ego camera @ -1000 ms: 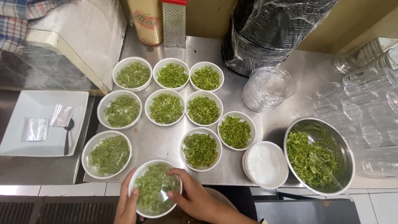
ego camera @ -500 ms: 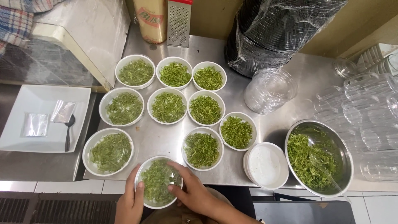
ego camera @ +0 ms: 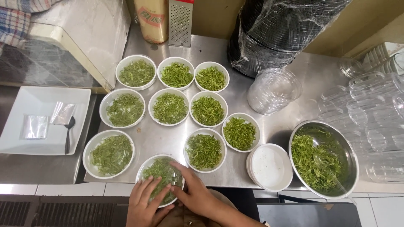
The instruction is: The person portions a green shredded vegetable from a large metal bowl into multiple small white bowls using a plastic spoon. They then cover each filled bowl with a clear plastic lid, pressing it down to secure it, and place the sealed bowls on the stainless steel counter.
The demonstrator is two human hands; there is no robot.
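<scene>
Steel bench (ego camera: 269,130) under everything, and at its near edge I see both hands on one white bowl of chopped greens (ego camera: 161,180). The left hand (ego camera: 145,201) lies flat and spread over the clear lid (ego camera: 165,175) on that bowl, fingers open, pressing rather than gripping. The right hand (ego camera: 194,194) curls against the bowl's right rim, fingers bent over the lid's edge (thumb hidden, so I can't tell how firmly it grips). Just beyond the right hand sits another filled bowl (ego camera: 205,150); to the left of the left hand, a lidded bowl (ego camera: 109,154). Farther away from the hands stand seven more bowls of greens. Right of the right hand is a stack of empty white bowls (ego camera: 269,167), then a steel mixing bowl (ego camera: 323,159) of greens, with a stack of clear lids (ego camera: 273,90) beyond.
</scene>
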